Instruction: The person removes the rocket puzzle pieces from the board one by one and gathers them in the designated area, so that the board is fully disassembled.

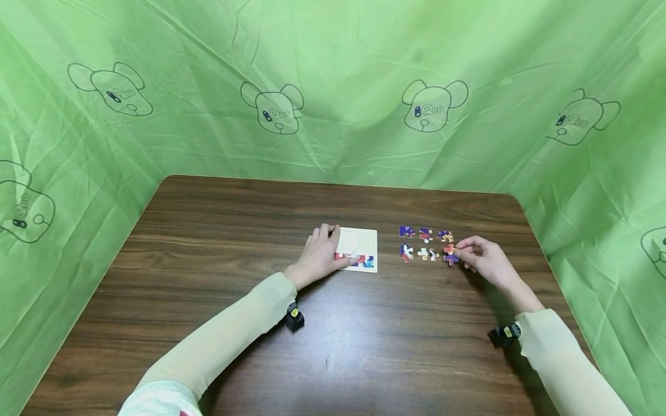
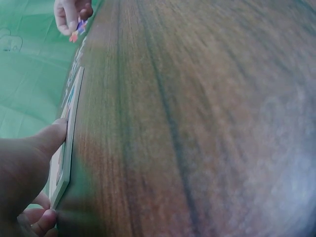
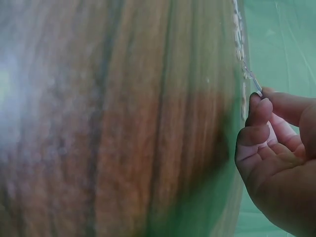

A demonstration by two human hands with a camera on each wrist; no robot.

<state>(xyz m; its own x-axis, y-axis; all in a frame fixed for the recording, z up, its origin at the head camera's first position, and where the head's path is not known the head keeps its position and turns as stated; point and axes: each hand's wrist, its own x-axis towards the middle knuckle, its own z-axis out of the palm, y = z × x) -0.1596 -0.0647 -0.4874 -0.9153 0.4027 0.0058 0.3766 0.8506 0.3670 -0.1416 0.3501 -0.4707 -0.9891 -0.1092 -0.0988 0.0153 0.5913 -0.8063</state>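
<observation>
on the brown wooden table (image 1: 333, 346) lies a white puzzle board (image 1: 359, 242), flat, a little left of the middle of the far half. it is a rectangle and its long axis runs left to right across the table, parallel with the far edge. along its near edge some coloured pieces already sit in it (image 1: 362, 260); the rest of the board is white.

the left hand (image 1: 319, 254) rests on the left end of the board. its fingers are together and bent over the left edge. the right hand (image 1: 481, 257) is well apart from the board, at the right end of a group of loose pieces (image 1: 425, 242). these lie flat in two rows, and the rows also run left to right. thumb and fingertips pinch one red and purple piece (image 1: 450, 255) at the near right corner of the group.

the head view gives the whole layout. the left wrist view shows the board from its edge (image 2: 69, 143), thin, with the thumb (image 2: 52, 136) pressed on its side, and far away the right hand (image 2: 73, 15) with the piece (image 2: 78, 29). the right wrist view shows the curled fingers (image 3: 261, 133) closed on the thin edge of a piece (image 3: 253, 79); whether it is lifted off the table i cannot tell.
</observation>
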